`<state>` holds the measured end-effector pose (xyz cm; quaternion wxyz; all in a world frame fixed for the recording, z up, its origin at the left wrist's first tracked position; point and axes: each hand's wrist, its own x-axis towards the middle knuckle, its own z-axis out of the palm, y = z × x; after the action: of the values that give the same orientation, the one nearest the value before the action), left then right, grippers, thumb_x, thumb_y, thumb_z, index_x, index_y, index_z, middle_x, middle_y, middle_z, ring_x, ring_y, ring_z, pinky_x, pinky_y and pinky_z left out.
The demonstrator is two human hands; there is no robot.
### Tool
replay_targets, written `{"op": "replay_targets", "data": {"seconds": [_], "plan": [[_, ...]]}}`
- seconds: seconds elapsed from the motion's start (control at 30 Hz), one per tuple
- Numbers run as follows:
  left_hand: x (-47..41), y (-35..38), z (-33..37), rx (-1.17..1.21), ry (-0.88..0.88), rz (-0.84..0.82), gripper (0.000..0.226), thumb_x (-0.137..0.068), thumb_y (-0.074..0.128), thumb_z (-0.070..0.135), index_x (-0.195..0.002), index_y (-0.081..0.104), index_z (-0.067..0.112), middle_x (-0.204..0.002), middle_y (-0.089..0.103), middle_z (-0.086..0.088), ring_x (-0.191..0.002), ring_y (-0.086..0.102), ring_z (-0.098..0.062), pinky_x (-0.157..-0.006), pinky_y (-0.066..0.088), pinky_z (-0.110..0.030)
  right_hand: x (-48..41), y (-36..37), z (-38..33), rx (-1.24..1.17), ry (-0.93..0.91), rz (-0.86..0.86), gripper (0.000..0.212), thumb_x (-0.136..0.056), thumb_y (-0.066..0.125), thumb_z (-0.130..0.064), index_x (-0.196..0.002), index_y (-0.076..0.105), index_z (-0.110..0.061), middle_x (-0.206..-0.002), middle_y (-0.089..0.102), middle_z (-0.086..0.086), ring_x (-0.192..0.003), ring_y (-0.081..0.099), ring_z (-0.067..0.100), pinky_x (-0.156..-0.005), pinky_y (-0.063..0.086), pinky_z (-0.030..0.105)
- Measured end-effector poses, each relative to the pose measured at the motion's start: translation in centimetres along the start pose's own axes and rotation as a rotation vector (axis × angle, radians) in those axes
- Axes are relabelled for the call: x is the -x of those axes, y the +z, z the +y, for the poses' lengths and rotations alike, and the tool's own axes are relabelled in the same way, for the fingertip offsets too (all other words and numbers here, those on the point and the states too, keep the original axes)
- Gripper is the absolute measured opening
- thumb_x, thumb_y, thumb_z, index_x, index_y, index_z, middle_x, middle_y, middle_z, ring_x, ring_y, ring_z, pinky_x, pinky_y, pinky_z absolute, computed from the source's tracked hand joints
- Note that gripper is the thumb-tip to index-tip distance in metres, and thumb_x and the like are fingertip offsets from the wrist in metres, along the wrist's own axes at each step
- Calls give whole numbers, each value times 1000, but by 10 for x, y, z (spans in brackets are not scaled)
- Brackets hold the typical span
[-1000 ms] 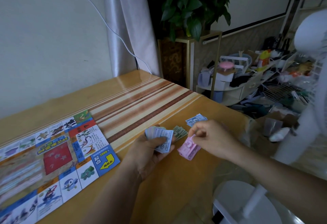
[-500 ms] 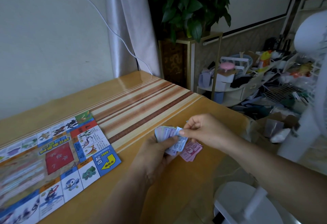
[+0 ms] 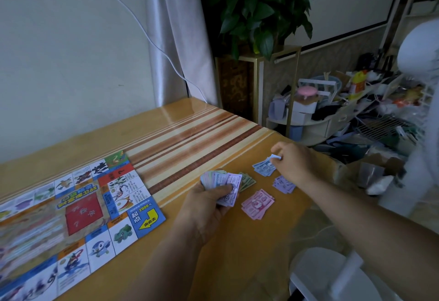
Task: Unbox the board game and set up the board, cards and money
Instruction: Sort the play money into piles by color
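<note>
A dim room: pale wall, grey curtain, a leafy plant (image 3: 261, 10) on a gilt stand, and a cluttered shelf (image 3: 316, 120) to the right. A long orange tabletop (image 3: 237, 253) with a striped band fills the foreground. The board (image 3: 71, 210) lies unfolded and flat on its left part, so that step looks done.

To the board's right, money is being sorted by colour. That would explain the separate little piles, set apart from each other and off the board.

The left hand (image 3: 206, 205) is curled round a fanned stack (image 3: 222, 185) of mixed notes, thumb across it, held just above the tabletop as the supply. The right hand (image 3: 295, 164) reaches farther out. Its fingertips pinch a single blue note (image 3: 275, 157) at the blue pile (image 3: 262, 168); I cannot tell whether the two touch.

Nearby lie a pink pile (image 3: 257, 203), a purple pile (image 3: 283, 184) and a green pile (image 3: 247, 182), the last partly hidden behind the stack.
</note>
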<state>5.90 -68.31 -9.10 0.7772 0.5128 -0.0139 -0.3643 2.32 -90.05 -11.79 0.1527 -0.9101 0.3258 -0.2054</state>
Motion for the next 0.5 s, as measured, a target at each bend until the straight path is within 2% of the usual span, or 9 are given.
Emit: {"op": "replay_targets", "data": {"seconds": [0.1,0.17,0.2,0.27,0.33,0.37,0.5], "plan": [[0,-2,0,-10,-1,0,26,-85,56,-11,-107,59,3,-77,70,-12,-59,69,-15,-50,55,-23,0,-5,-1,90,-23,64,27,-83,69,-36,-108,64,-26,-105,62,-1,-101,56,22,-89,40,36],[0,0,0,-8,-4,-15,26,-85,56,-11,-107,59,3,-76,71,-11,-60,69,-15,-50,55,-23,4,-18,-11,-82,-41,80,24,-83,69,-38,-102,65,-23,-98,59,-3,-93,57,18,-80,41,32],[1,1,0,-5,-6,-25,26,-85,56,-12,-105,59,4,-74,72,-10,-60,70,-15,-50,54,-22,9,-25,-18,-228,-56,34,22,-85,67,-39,-97,66,-21,-92,60,-6,-88,58,14,-74,43,28],[1,5,-1,-9,-8,-42,24,-85,56,-12,-102,60,5,-71,72,-8,-59,69,-14,-49,54,-21,23,-42,-36,-491,-88,-186,25,-86,63,-44,-91,66,-19,-84,65,-9,-80,61,8,-66,43,20],[1,9,-3,-47,1,-38,25,-85,58,-10,-104,61,5,-70,72,-6,-59,69,-13,-48,53,-21,39,-54,-50,-550,-102,-432,28,-83,66,-46,-92,66,-19,-84,69,-7,-76,62,3,-64,42,17],[1,10,-5,-68,7,-29,25,-85,59,-9,-104,61,6,-69,71,-5,-58,68,-11,-48,53,-20,44,-55,-54,-546,-115,-498,26,-81,70,-42,-93,65,-20,-84,69,-7,-76,62,2,-65,43,17],[3,15,-5,-20,-28,-41,17,-87,58,-4,-101,61,5,-76,72,-10,-62,69,-15,-48,55,-23,46,-60,-51,-535,-157,-504,15,-83,72,-23,-94,62,-24,-79,68,-8,-76,65,4,-68,45,18]]}}
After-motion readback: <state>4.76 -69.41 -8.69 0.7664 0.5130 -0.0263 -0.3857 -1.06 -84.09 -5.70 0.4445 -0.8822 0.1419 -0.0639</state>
